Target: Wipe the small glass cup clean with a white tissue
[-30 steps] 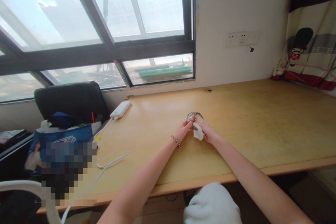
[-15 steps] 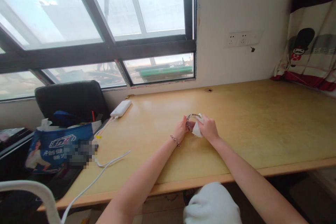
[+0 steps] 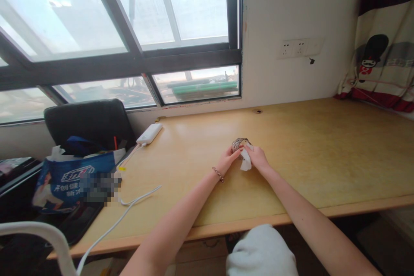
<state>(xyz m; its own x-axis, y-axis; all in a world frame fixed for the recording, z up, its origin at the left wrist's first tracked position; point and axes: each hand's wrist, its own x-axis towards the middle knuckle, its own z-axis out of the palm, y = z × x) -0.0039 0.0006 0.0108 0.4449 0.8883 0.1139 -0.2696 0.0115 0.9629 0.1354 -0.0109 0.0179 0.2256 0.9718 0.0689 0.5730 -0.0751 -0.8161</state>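
Observation:
My left hand is closed on the near left side of a small round item with a dark brown-and-white striped pattern. Its kind I cannot make out. Above the wooden table, my right hand pinches a white tissue against the right side of that item. The tissue hangs down between both hands. Fingers and tissue hide the item's lower part. A beaded bracelet circles my left wrist.
A white power bank with cables lies at the table's back left. One white cable runs over the left front edge. Left of the table, a blue bag rests before a black chair. A window and wall sockets are behind.
The round item has turned in my hands: its open ring shape showed before, its patterned outer side now. My left thumb has come across toward the tissue, which hangs slightly lower.

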